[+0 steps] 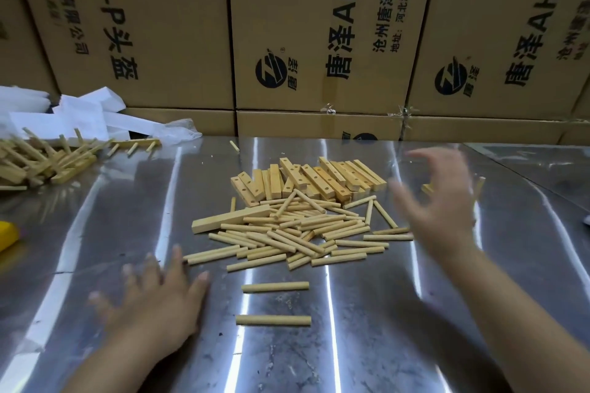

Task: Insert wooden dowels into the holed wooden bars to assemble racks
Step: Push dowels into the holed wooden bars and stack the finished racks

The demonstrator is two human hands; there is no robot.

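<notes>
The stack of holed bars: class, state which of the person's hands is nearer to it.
Right. The right hand is raised at the right end of the stack of holed bars; the left hand is spread nearer the camera, beyond the dowel pile.

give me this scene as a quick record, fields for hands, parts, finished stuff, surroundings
left hand: open, fingers spread, low over the metal table, holds nothing
right hand: open, blurred, raised at the right of the pile, holds nothing
dowel pile: loose, mid-table
holed bars: heaped behind the dowels
single bar: lies at the pile's left edge
stray dowels: two, apart, nearest the person
finished racks: heap at far left
backdrop: stacked cardboard boxes
</notes>
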